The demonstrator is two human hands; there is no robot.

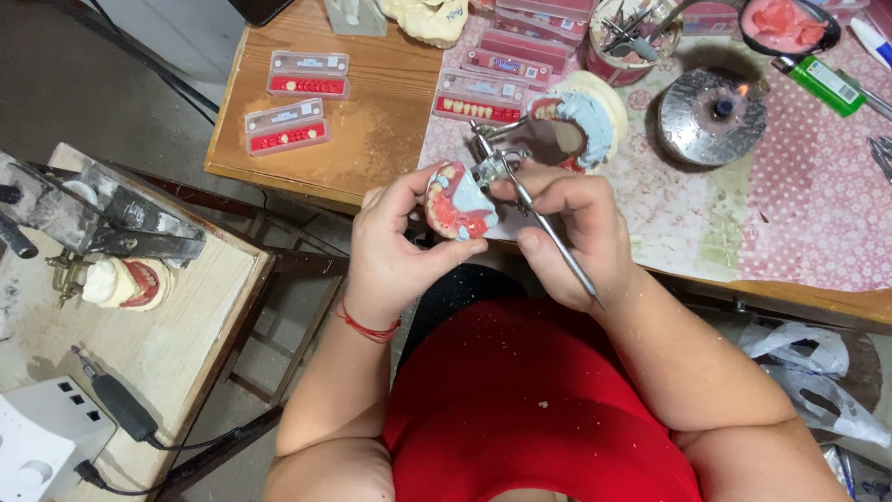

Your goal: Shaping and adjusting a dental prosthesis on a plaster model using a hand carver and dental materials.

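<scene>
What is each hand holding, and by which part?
Left hand grips the denture model by its edges; right hand holds a thin metal tool by its shaft, like a pen.

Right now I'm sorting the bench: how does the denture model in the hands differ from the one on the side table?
The red-wax denture model with teeth is held up in the left hand, small; the white plaster model with red wax lies on the side table under a dark metal press, bulkier. Both carry red wax.

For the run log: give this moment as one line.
left hand: holds wax denture model | right hand: holds metal carving tool at model | burner: lit
</scene>
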